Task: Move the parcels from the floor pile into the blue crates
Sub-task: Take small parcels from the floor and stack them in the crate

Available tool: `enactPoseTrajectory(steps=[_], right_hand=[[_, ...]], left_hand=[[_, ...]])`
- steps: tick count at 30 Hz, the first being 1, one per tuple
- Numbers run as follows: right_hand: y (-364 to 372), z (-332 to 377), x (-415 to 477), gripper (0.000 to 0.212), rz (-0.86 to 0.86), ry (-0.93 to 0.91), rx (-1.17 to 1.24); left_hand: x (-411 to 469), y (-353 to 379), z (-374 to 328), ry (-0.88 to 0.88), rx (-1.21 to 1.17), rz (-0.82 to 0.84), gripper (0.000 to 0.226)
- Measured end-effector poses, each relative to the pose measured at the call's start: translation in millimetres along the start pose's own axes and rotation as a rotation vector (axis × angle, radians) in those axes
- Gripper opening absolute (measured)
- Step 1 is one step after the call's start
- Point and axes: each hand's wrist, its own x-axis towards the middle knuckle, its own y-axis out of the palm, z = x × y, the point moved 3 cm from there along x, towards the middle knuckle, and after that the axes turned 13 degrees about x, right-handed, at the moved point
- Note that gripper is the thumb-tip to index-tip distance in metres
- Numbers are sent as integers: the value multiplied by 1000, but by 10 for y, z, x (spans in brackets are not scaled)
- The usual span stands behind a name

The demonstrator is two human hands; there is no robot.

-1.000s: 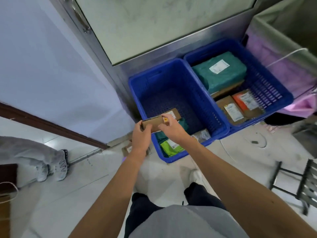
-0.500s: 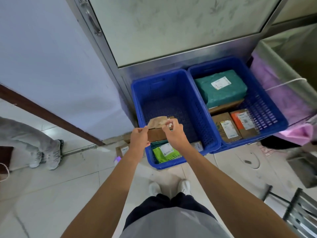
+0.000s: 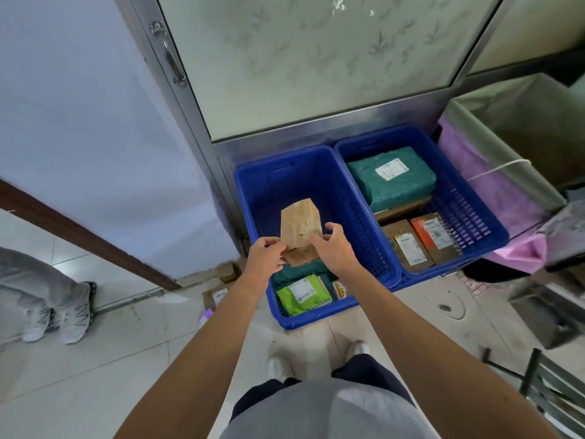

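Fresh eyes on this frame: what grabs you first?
The brown parcel, upright between the left hand and right hand above the left blue crate, catches the eye first. Next come the big teal parcel at the far end of the right blue crate and the lime-green parcel at the near end of the left one.

**Paper, plastic, metal, tile**

The brown parcel (image 3: pixel 300 228) is wrapped in matt, creased paper. The left blue crate (image 3: pixel 316 172) and right blue crate (image 3: pixel 474 210) are moulded plastic with perforated walls. The teal parcel (image 3: pixel 392 182) wears crinkled film, and the lime-green mailer (image 3: pixel 302 294) looks glossy. The door frame (image 3: pixel 316 122) is brushed metal around frosted glass (image 3: pixel 316 58). The floor tiles (image 3: pixel 95 359) shine.
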Motion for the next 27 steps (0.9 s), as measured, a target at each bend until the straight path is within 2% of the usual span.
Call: enactPoseTrajectory(steps=[5, 13, 21, 24, 27], right_hand=[[-165, -44, 135, 65, 12, 48, 40], [-724, -124, 516, 65, 112, -67, 56], [-1414, -10, 981, 72, 117, -275, -164], [-1549, 115, 1143, 84, 121, -345, -274], [-1561, 136, 1246, 87, 185, -354, -355]], left_hand=[[7, 104, -96, 18, 43, 3, 14], [58, 680, -323, 2, 59, -72, 10], [112, 1664, -789, 29, 116, -266, 41], [192, 1922, -911, -4, 49, -254, 57], [312, 2060, -891, -86, -65, -207, 66]])
